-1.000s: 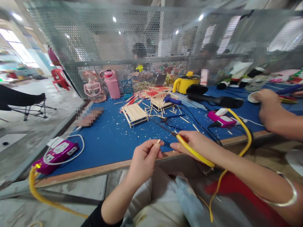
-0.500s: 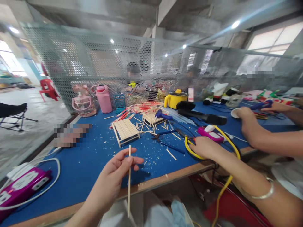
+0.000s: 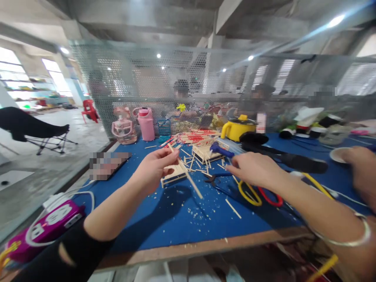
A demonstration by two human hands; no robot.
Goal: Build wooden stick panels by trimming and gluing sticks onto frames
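Note:
My left hand (image 3: pixel 160 164) pinches a thin wooden stick (image 3: pixel 192 182) between thumb and fingers. The stick slants down to the right, over a small slatted wooden frame (image 3: pixel 174 176) on the blue table. My right hand (image 3: pixel 255 167) reaches over the table with its fingers apart, at the end of a blue glue gun (image 3: pixel 221 150). It does not visibly grip the gun. Under that hand lies a tool with yellow and red looped handles (image 3: pixel 249 194). Blue-handled pliers (image 3: pixel 212 179) lie to its left. A second wooden frame (image 3: pixel 202 154) stands by the glue gun's tip.
Behind are a pile of red-tipped sticks (image 3: pixel 196 137), a yellow pot (image 3: pixel 239 129) and a pink bottle (image 3: pixel 146 125). A purple power strip (image 3: pixel 47 231) with cables lies left. At right, another person's hand (image 3: pixel 361 160) is beside a white cup (image 3: pixel 339 155). Wood scraps litter the table.
My left hand has risen forward with the stick, now tilted rather than upright. My right hand has left the looped-handle tool and moved to the glue gun. The view has shifted left.

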